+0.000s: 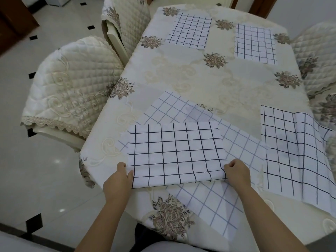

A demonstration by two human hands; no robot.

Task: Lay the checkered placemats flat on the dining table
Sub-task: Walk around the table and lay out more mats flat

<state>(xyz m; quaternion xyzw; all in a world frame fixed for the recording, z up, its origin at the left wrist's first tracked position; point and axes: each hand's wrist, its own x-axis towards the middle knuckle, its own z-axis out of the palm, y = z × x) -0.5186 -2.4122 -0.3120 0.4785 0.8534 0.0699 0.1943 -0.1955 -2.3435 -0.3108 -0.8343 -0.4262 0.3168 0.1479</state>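
A white placemat with a dark grid (174,155) lies at the near side of the dining table (209,82), which wears a cream floral cloth. My left hand (118,180) pinches its near left corner and my right hand (237,174) grips its near right corner. Under it, turned at an angle, lies a paler checkered placemat (214,202). Another dark-grid placemat (292,151) is at the right edge, creased and hanging partly over. Two more lie flat at the far end, one on the left (189,30) and one on the right (254,43).
Quilted cream chair covers stand close to the table: two chairs on the left (72,84) (125,20) and one on the right (316,66). Glossy tiled floor (45,170) runs along the left side.
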